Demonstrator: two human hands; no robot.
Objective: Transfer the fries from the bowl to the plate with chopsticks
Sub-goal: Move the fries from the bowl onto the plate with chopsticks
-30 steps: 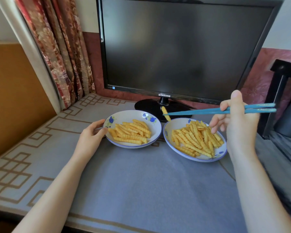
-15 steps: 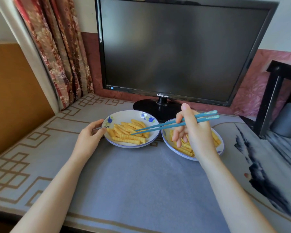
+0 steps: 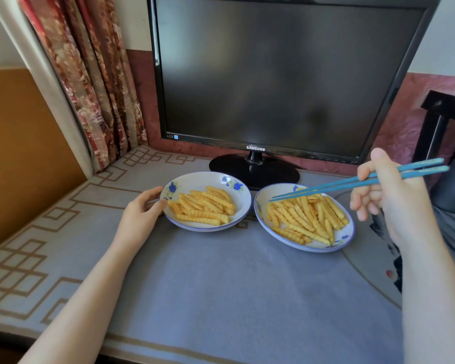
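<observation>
**Chopsticks over the right dish**

My right hand (image 3: 394, 206) is up in the air on the right side. Its fingers (image 3: 365, 172) are wrapped around two blue chopsticks (image 3: 357, 181). The sticks point left and a little down. Their tips are close together, just above the far left part of the right dish (image 3: 344, 239). I cannot tell if the tips are pinching a fry or only touching the pile.

My left hand (image 3: 142, 214) rests on the tabletop (image 3: 221, 285). Its fingers (image 3: 158, 191) curl around the left edge of the left dish (image 3: 195, 179) and hold it.

The two dishes sit side by side, almost touching, near the middle of the tabletop. Both are white with blue flowers and a blue rim. They look much the same, so I cannot tell which is the bowl and which is the plate. The left dish has a smaller heap of wavy yellow fries (image 3: 202, 207). The right dish has a bigger heap of fries (image 3: 307, 216).

Behind the dishes, on the far side, stands a black monitor (image 3: 286, 74) with a dark screen. A flowery curtain (image 3: 90, 74) hangs at the far left.
</observation>
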